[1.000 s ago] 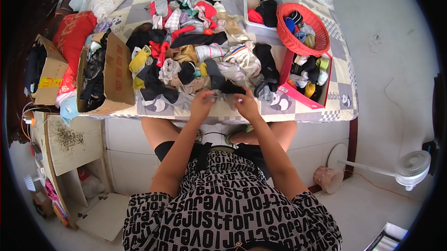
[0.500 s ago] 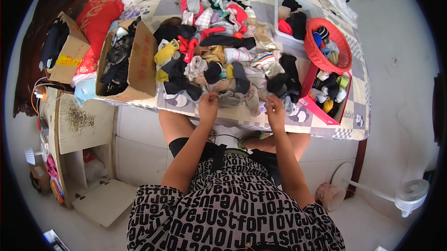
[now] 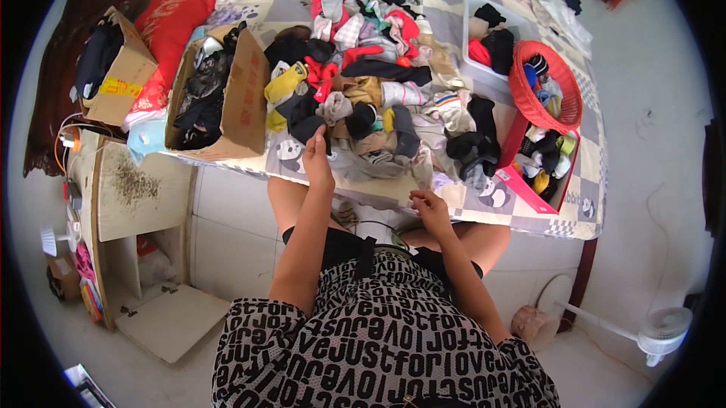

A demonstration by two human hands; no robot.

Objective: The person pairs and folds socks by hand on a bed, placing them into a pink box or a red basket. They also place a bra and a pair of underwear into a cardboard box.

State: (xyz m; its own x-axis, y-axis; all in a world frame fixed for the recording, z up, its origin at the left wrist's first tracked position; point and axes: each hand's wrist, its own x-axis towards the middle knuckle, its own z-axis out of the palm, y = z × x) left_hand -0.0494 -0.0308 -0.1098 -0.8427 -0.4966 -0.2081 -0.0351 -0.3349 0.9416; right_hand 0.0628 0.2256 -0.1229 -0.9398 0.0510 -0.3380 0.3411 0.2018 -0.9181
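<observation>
A dark sock is lying at the near left edge of the sock pile on the bed, touching the fingertips of the left hand, the nearer one; overlapping cloth is obscuring its long axis. Whether the left grip is pinching it, I cannot tell. The right hand is hovering apart, loosely curled, its grip released. Two cardboard boxes, one red basket, one white bin and one pink box are flanking the pile.

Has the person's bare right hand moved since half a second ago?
Yes. Judged against the open pinkish-red cardboard box, the bare right hand has moved leftward and nearer to the person's body.
</observation>
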